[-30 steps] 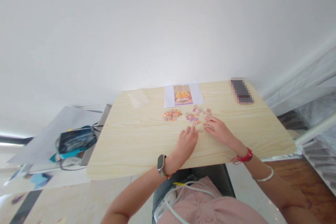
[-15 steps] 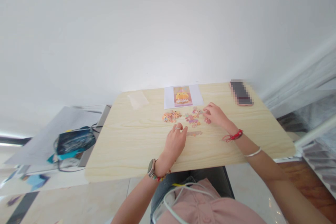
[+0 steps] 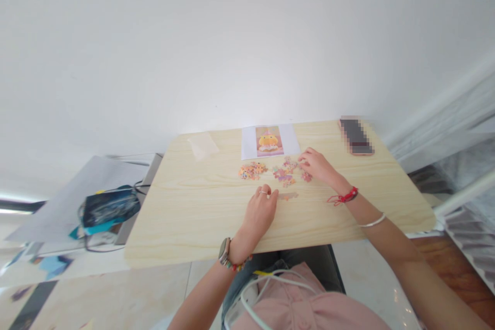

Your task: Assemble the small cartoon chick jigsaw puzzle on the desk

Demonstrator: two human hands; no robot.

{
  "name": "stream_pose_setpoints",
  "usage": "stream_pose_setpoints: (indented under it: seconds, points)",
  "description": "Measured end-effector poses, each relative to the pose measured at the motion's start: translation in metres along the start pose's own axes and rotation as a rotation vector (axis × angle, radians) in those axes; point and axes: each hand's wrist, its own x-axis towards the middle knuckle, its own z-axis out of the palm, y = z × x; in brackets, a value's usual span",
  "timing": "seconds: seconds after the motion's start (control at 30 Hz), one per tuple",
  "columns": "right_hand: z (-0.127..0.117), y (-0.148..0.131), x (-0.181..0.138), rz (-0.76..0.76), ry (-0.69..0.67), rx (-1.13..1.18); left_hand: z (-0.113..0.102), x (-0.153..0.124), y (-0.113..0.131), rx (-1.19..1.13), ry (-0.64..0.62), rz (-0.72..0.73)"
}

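The bare left hand (image 3: 260, 211) was low over the pale wood-grain table (image 3: 185, 216), fingers loosely curled; how far apart the tips were, and if they held sth., I couldn't tell. Its thumb was near a narrow, pale pink strip of jigsaw pcs (image 3: 289, 196), so imo a careless push could break or turn it. The bare right hand (image 3: 317, 166) was at the right edge of a loose heap of pink and purple jigsaw pcs (image 3: 284, 172), thumb and index bent close together; I couldn't tell if a pc was between. The red string bracelet (image 3: 340, 198) had loose ends, which might drag light pcs. A dense heap of orange, multicoloured jigsaw pcs (image 3: 252, 170) lay nearby, so a wide sweep could mix both heaps.
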Motion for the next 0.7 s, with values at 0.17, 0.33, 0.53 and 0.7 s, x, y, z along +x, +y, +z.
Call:
stream_pose_setpoints:
  seconds: [0.17,0.33,0.53,0.7]
  points:
    - [-0.003,-0.006,0.003,-0.056,-0.003,0.064,-0.001,0.003,-0.001,-0.013,0.016,-0.01]
    - [-0.004,-0.01,0.0,-0.057,-0.002,0.136,-0.002,0.007,-0.009,-0.001,0.008,-0.061]
    - [0.011,-0.045,0.019,-0.211,-0.069,0.065,-0.004,0.011,-0.012,0.011,0.034,-0.086]
    - [0.025,-0.057,0.034,-0.219,-0.157,-0.056,-0.003,0.007,-0.006,-0.007,0.006,-0.062]
